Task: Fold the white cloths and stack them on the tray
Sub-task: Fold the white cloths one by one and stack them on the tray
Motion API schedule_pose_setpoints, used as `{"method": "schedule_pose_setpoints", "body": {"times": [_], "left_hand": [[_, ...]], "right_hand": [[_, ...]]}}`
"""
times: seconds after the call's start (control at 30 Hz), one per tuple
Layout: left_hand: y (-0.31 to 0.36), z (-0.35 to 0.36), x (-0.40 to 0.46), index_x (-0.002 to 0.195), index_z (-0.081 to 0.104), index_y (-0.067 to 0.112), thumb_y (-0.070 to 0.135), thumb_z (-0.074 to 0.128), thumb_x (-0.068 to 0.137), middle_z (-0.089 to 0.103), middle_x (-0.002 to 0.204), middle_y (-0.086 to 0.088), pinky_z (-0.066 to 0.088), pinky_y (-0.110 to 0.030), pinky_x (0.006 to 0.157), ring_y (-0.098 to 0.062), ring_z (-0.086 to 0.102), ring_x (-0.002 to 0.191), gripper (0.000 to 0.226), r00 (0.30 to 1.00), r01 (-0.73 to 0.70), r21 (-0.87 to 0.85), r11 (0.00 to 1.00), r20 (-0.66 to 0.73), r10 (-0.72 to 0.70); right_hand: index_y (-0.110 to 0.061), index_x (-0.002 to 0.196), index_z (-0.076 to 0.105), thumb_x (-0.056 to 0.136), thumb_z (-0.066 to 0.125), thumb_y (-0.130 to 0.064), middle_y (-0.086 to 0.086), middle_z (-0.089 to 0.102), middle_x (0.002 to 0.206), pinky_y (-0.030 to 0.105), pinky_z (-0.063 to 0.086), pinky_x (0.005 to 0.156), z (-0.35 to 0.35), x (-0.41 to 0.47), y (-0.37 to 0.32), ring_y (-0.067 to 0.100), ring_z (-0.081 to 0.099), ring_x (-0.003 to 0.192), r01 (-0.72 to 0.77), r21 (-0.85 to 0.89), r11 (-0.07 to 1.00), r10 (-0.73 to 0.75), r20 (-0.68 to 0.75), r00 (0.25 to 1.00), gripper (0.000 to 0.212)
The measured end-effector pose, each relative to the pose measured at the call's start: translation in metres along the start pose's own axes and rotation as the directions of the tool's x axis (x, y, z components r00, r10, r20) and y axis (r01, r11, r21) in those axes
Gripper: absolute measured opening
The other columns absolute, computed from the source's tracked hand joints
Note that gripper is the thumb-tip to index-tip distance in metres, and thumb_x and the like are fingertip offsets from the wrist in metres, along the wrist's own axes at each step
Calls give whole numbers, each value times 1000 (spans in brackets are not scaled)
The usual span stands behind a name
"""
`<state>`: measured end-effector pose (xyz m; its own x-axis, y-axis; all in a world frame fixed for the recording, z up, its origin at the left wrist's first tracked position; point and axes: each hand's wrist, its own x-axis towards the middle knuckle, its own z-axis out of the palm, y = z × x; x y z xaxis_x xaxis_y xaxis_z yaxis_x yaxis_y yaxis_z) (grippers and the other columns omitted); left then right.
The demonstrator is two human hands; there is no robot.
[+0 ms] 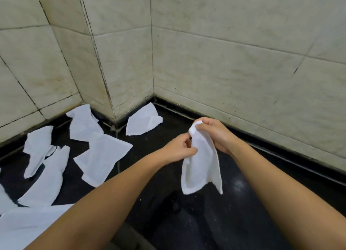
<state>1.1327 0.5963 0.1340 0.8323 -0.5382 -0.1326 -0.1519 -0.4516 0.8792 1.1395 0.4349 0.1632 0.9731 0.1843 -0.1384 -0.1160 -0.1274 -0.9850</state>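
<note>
Cloth [201,165], white, hanging: we pinch it with left hand [179,148] and right hand [213,131]; loose corners may fold crooked.

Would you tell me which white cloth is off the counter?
The cloth hanging from both hands, left hand and right hand; the others lie flat.

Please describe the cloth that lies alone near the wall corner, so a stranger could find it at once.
Find where the two tiled walls meet the black counter. Just left of that inner corner lies one white cloth, partly folded. Unlike the others, heaped further left, it touches no other cloth.
</note>
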Motion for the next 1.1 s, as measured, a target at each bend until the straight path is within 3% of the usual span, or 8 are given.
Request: {"method": "schedule_pose_setpoints", "body": {"times": [0.13, 0.2, 0.33, 0.5, 0.57, 0.7, 0.9, 1.1], "left_hand": [[5, 5, -12, 97, 59, -3, 20, 60, 88, 46, 100, -8, 39, -25, 75, -16, 47, 86, 25, 999, 50, 20, 999, -4, -50], [1, 0, -18, 88, 60, 1, 23, 60, 86, 51, 96, -8, 40, -29, 78, -18, 49, 87, 22, 998, 69, -25, 997, -9, -69], [-7, -7, -23, 62, 47, 19, 21, 63, 85, 44, 64, 5, 32, -23, 60, -9, 41, 63, 29, 993, 105, -108, 989, -51, -111], [-11, -21, -28, 91, 57, 18, 18, 65, 86, 60, 80, -3, 45, -23, 66, -11, 57, 74, 10, 985, 90, -179, 980, -128, -114], [-20, -30, -30, 104, 59, 19, 14, 61, 87, 64, 88, -4, 47, -25, 67, -14, 60, 79, 18, 976, 130, -168, 977, -154, -156], [-35, -45, -31, 104, 63, 19, 6, 52, 85, 64, 87, 1, 46, -23, 70, -15, 60, 83, 26, 955, 188, -32, 982, -228, -190], [-41, -47, -19, 118, 53, 24, -1, 49, 80, 54, 87, 2, 41, -22, 65, -13, 52, 78, 46, 976, 178, 117, 977, -150, -160], [-43, -45, -4, 127, 43, 29, 8, 50, 81, 53, 117, 6, 48, -33, 83, -15, 53, 104, 51, 987, 92, 152, 984, -145, -70]], "right_hand": [[-22, 81, 70, 89, 52, -14, 8, 67, 89, 40, 48, 84, -3, -18, 4, 23, 61, 87, 7, -1, 1000, -7, -53, 999, 22], [-25, 84, 69, 91, 52, -19, 8, 66, 94, 40, 48, 83, -4, -25, 4, 23, 60, 89, 8, -34, 999, -11, -90, 996, 19], [-20, 88, 66, 96, 49, -15, 5, 67, 90, 32, 50, 73, -6, -32, 4, 20, 62, 85, 44, 48, 998, -34, -182, 983, 19], [-16, 89, 64, 96, 49, -13, 4, 69, 88, 32, 52, 71, -14, -29, 4, 19, 64, 81, 45, 113, 993, -15, -256, 967, 17], [-16, 88, 64, 96, 49, -13, 4, 68, 86, 31, 51, 70, -18, -26, 6, 19, 63, 79, 40, 118, 992, -4, -289, 957, 17], [-18, 84, 65, 93, 51, -15, 6, 64, 86, 32, 46, 68, -20, -15, 14, 21, 57, 80, -2, 94, 996, 35, -351, 936, 17], [-18, 85, 66, 91, 50, -17, 6, 65, 88, 37, 46, 74, -25, 4, 20, 22, 58, 83, -41, 68, 997, 65, -387, 920, 17], [-19, 83, 64, 91, 50, -17, 5, 65, 90, 38, 46, 76, -34, 28, 28, 23, 58, 87, -73, 79, 994, 101, -459, 883, 17]]}}
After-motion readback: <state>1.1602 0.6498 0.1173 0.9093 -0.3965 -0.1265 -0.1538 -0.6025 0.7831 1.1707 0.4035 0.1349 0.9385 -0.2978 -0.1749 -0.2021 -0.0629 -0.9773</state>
